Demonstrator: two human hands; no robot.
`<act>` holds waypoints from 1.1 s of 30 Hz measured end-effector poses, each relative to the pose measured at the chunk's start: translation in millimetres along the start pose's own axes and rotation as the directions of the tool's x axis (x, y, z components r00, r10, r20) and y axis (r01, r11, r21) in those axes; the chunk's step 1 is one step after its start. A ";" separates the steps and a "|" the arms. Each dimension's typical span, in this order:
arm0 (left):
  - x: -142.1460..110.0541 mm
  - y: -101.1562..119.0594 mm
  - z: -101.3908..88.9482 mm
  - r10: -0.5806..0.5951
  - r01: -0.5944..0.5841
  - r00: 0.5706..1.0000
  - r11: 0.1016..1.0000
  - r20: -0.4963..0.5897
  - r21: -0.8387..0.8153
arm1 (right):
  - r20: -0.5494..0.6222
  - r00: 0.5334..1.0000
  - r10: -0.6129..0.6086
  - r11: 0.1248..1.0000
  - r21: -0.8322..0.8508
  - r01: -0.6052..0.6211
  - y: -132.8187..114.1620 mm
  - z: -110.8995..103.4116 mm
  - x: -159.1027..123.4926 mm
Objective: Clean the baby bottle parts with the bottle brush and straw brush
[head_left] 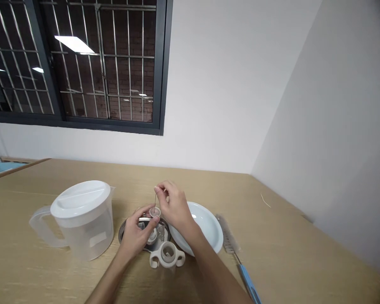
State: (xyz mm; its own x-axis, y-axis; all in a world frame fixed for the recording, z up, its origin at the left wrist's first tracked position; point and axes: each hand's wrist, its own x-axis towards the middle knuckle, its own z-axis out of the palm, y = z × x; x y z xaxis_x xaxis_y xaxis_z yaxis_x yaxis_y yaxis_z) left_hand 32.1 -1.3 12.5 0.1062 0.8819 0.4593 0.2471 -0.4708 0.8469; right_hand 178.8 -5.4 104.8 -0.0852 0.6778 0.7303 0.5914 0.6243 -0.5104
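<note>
My left hand (135, 236) grips a small, round, whitish cup-like piece (155, 212) by its rim, between thumb and fingers. Above it, my right hand (175, 207) pinches the top of a thin, dark, upright stick (155, 200). The stick's lower end goes down into the round piece; its tip is too small to make out. Beneath my hands lies a round metal tray (121, 233) holding small clear and white parts, partly hidden by my left hand. Just in front of the tray stands an uncapped baby bottle (167, 256) with a white two-handled holder.
A lidded clear plastic pitcher (89, 230) stands at the left. A white plate (210, 228) lies under my right forearm. Right of it rests a bottle brush (228, 234) with a blue handle. A thin pale strip (265, 201) lies farther right. Walls bound the table's back and right.
</note>
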 end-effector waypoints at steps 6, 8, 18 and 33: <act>0.3 -0.3 1.1 0.002 -0.002 1.000 0.999 -0.024 -0.032 | 0.041 0.999 -0.003 0.999 -0.039 0.005 -1.6 1.4 -1.4; 1.3 1.2 -0.1 0.004 -0.007 0.999 0.997 -0.046 -0.080 | 0.076 0.997 0.001 0.998 -0.055 0.004 0.7 4.3 -3.1; 8.0 -5.5 -7.9 0.028 -0.039 0.990 0.996 -0.136 -0.083 | 0.223 0.975 -0.001 0.981 -0.189 0.044 2.1 16.7 -10.1; 3.5 0.9 -5.3 0.035 -0.036 0.999 0.999 -0.028 -0.031 | -0.057 0.998 -0.032 0.987 -0.158 0.023 -3.3 -17.5 1.4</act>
State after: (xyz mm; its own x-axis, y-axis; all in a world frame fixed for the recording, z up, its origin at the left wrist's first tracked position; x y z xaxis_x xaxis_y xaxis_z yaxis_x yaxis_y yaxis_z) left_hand 27.5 1.3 16.3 0.0873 0.8638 0.4961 0.2135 -0.5027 0.8377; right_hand 190.7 -13.3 115.5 -0.0584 0.6340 0.7711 0.7084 0.5706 -0.4155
